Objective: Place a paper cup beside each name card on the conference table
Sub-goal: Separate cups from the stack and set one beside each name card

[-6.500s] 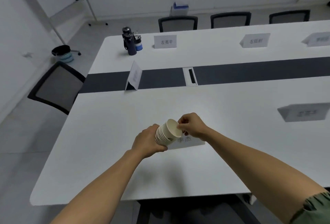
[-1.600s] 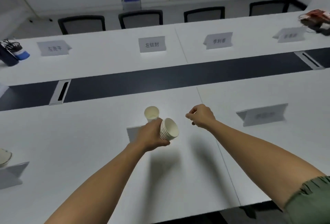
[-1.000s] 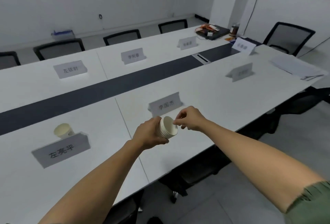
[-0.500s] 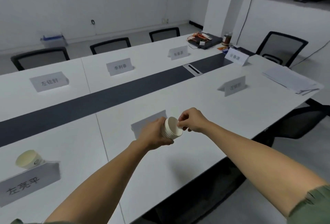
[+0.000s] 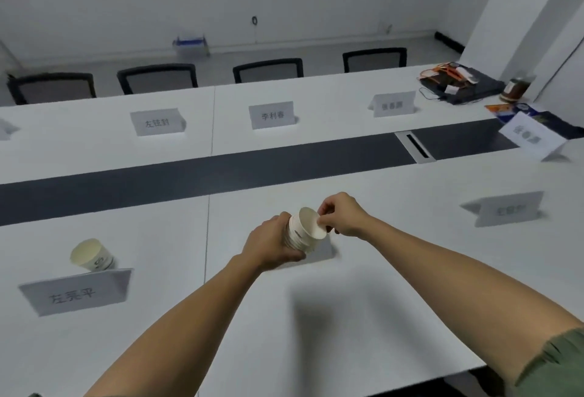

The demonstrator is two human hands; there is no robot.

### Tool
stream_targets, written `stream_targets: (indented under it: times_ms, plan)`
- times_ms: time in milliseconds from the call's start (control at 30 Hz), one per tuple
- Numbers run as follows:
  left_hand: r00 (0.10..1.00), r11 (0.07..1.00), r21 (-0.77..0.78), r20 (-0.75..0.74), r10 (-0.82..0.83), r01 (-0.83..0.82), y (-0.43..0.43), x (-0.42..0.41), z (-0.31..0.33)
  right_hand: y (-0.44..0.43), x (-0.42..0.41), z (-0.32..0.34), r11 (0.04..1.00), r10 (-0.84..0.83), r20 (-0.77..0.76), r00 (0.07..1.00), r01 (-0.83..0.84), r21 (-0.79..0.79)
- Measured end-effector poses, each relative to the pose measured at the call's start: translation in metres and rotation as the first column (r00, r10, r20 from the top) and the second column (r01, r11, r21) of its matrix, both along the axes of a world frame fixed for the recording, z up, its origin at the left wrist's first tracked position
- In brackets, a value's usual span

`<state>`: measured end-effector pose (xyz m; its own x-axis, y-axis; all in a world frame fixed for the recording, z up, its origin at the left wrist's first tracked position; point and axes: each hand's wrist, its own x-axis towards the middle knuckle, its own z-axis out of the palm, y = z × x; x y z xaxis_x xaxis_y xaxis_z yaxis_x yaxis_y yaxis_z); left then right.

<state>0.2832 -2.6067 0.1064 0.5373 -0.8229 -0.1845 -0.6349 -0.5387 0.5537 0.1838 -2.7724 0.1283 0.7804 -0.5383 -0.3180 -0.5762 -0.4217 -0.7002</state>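
1. One paper cup (image 5: 91, 259) sits on the table (image 5: 379, 301) just behind the near name card (image 5: 76, 292) on my left. That spot looks done.
2. My left hand (image 5: 271, 245) is wrapped round the stack of cups (image 5: 303, 232), tipped over the table. My right hand (image 5: 343, 215) pinches the top cup's rim.
3. I think this cup is for the half-hidden card (image 5: 322, 252) under the stack.
4. No cup sits by the right card (image 5: 508, 208), the end card (image 5: 531, 137) or the far cards (image 5: 272, 115). Most of the job is left.
5. A dark strip (image 5: 189, 175) runs down the white table. Black chairs (image 5: 268, 69) line the far side by a white wall. Wires (image 5: 458, 83) and a jar (image 5: 516, 90) lie at the far right corner.
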Motion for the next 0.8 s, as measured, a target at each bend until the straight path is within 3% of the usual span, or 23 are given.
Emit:
stream_targets:
  times_ms: [267, 800]
  plan:
    - [0.967, 0.966, 0.100, -0.067, 0.247, -0.240, 0.017, 0.018, -0.032, -0.055, 0.076, -0.020, 0.995, -0.034, 0.056, 0.998, 0.029, 0.093]
    - [0.929, 0.919, 0.239, -0.122, 0.348, -0.313, 0.044, 0.030, -0.088, -0.057, 0.115, -0.147, 0.978, -0.202, -0.187, 0.962, 0.208, 0.013]
